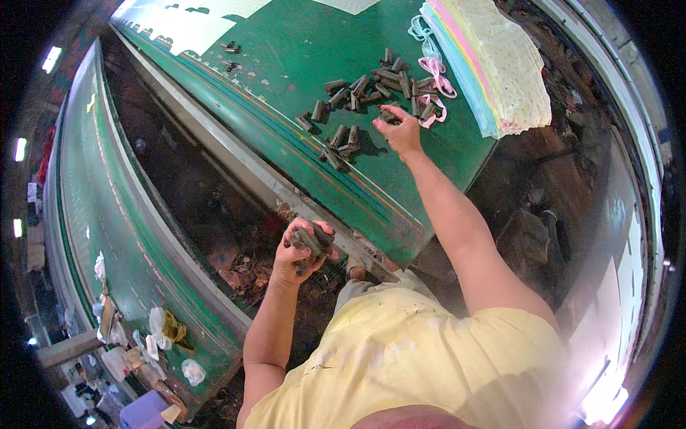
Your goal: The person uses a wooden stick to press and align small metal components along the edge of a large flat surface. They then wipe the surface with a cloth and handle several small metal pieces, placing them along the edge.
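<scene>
Several short dark rods, which look like stubby cylinders, are bunched in my left hand [301,252] just off the near edge of the green table. Its fingers are wrapped round the bundle of rods [314,242]. My right hand [401,134] is over the table, at the near side of a loose heap of the same rods [371,86]. Thumb and fingers are closed on a dark rod [390,114]; my hand partly hides it. A smaller cluster of rods [341,146] lies to the left of that hand, nearer me.
The green table [286,71] carries coloured lines along its left side. Layered pastel sheets [493,64] hang over its right edge, beside pink and blue cloth strips [436,71]. White cut sheets [193,32] lie at the far left. Another green table [121,214] stands left, littered with bags.
</scene>
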